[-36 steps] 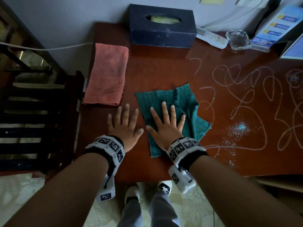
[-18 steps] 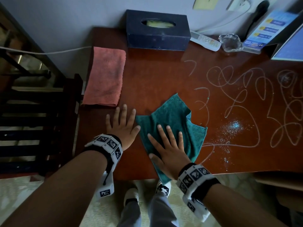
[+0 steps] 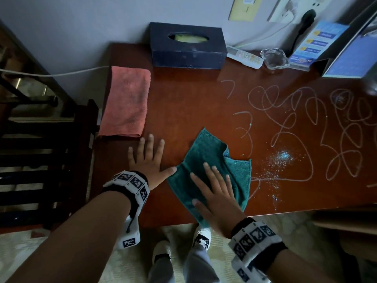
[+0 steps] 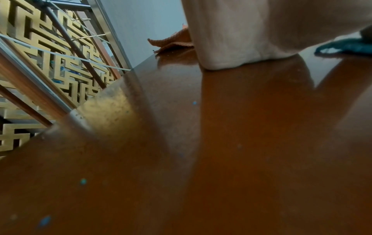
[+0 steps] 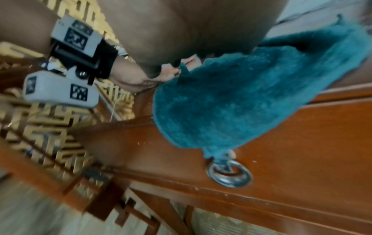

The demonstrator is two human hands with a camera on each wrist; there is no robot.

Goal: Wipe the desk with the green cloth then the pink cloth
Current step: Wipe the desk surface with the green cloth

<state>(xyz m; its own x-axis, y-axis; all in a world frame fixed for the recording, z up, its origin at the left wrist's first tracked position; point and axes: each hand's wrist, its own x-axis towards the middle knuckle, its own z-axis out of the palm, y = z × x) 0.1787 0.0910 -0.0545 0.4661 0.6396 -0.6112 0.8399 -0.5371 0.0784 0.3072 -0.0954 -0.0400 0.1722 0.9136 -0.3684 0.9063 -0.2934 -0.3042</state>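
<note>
While under right hand (image 3: 216,198), green cloth (image 3: 206,156) corner-away, diagonal

My right hand (image 3: 219,198) lies on the green cloth (image 3: 206,158) at the counter (image 3: 183,99) front edge; left hand (image 3: 149,158) just beside; pink cloth (image 3: 126,101) behind it.

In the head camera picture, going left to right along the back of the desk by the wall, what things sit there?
Pink cloth → dark tissue box → white remote control → clear glass dish → blue leaflet.
</note>
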